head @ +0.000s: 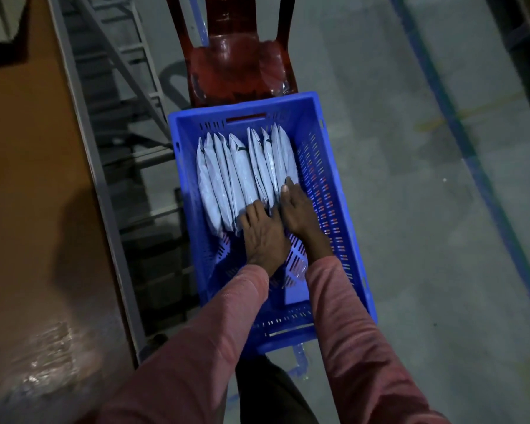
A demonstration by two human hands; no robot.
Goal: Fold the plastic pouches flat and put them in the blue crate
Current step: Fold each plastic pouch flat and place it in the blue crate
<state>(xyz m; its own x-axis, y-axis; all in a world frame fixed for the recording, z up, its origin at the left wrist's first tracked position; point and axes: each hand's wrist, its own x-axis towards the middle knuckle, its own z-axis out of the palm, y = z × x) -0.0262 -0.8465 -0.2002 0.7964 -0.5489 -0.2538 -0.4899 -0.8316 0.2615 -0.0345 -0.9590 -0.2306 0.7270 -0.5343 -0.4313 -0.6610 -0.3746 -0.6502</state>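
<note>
1. The pale grey folded plastic pouches [242,172] stand on edge in a row, in the far half of the blue slotted plastic crate [334,185].
2. The left hand [263,237] rests on their near ends with bent fingers; whether it grips them I cannot tell.
3. The right hand [300,209] touches the rightmost pouches; its fingers are hidden.

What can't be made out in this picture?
Head view, the only one:
Near ends of some pouches: covered by left hand and right hand.
Whether the hands grip or press: fingertips hidden.
Chair back: cut off at top edge.
Crate floor under pouches: covered.
</note>
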